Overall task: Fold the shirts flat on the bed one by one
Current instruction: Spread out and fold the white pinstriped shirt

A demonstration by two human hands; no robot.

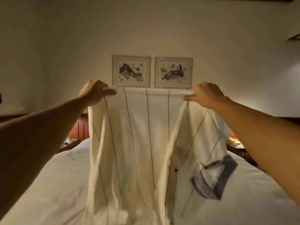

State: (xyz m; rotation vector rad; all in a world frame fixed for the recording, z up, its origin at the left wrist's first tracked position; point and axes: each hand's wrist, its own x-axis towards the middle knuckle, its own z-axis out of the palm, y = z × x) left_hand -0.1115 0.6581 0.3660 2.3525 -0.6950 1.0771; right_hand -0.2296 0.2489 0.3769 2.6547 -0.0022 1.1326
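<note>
We are holding up one cream cotton shirt with thin dark stripes over the white bed, our left hand and right hand each pinching its top edge, beneath two framed pictures.

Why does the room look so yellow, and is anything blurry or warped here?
Head view: dim, warm lamplight tints the wall and bed yellow; the wide lens stretches both forearms near the edges; the blue trim on the shirt is motion-blurred, while the framed pictures look fairly sharp.

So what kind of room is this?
A bedroom, possibly a hotel room: a bed with white bedding, two matching framed prints on the wall above it, and what looks like a bedside table.
</note>
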